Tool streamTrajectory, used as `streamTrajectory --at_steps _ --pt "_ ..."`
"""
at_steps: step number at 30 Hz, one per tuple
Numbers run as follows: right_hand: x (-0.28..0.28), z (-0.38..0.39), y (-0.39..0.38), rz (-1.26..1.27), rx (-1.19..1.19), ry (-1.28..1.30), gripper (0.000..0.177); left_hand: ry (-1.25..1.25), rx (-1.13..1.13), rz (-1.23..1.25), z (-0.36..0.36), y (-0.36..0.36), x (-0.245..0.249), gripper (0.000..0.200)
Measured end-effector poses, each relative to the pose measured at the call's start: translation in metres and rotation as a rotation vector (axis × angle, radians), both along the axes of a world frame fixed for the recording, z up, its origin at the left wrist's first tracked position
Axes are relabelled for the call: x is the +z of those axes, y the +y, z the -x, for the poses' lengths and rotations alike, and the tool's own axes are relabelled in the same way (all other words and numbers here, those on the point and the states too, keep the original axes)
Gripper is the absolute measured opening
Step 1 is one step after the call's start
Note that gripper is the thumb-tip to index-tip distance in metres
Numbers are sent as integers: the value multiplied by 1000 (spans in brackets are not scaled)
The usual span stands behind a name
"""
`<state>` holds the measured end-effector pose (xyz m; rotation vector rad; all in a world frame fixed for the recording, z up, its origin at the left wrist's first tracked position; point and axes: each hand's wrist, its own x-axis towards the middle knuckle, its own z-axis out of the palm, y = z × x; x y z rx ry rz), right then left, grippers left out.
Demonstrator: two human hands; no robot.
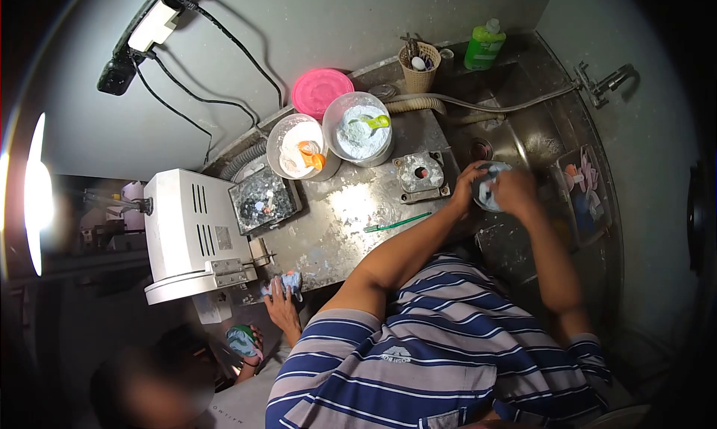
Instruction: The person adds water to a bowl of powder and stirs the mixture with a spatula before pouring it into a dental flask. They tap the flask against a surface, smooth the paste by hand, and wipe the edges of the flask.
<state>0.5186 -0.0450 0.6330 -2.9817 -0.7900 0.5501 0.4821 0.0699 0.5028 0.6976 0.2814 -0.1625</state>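
At the sink's near left edge, my left hand [467, 188] is wrapped round the side of a round bowl [487, 202] with pale blue-grey material on its inside. Over the same bowl my right hand [517, 192] is closed, fingers down at the opening and slightly blurred; I cannot tell what it holds. To the left of the bowl is a square metal block [409, 173] with a round hole in its middle. A thin green stick-like tool [397, 223] lies on the metal counter [321, 238].
Tubs of white powder [287, 141] and bluish powder [347, 132] hold scoops. A white machine [187, 231] stands left. The sink [526, 134] has a tray of pieces [590, 197]. A co-worker's hand [280, 309] touches a blue-and-pink piece [293, 283] at the counter's edge.
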Motion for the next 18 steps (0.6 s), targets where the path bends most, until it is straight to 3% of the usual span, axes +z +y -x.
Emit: streamTrajectory --at_steps 3,5,7,11,13,14,17,18 --pt "-27 -14 -6 47 -115 -102 29 62 1 50 0 -5 7 46" --pt "-13 8 0 129 103 -46 26 26 -4 -18 -3 -2 5 47" --pt "-3 1 3 -15 -39 -65 31 13 -11 -72 4 -4 1 47" --pt "-13 -8 1 19 -83 -106 30 65 -20 83 -1 -2 15 48" --pt "4 6 8 114 98 -89 26 27 -26 -42 0 -3 4 48" --pt "-3 -8 4 23 -2 -45 23 30 -26 -40 1 -3 5 48" --pt "-11 -21 3 64 21 -67 22 54 -44 8 1 -3 13 49" --pt "-14 -8 6 76 160 -162 21 63 -47 6 0 -4 14 49"
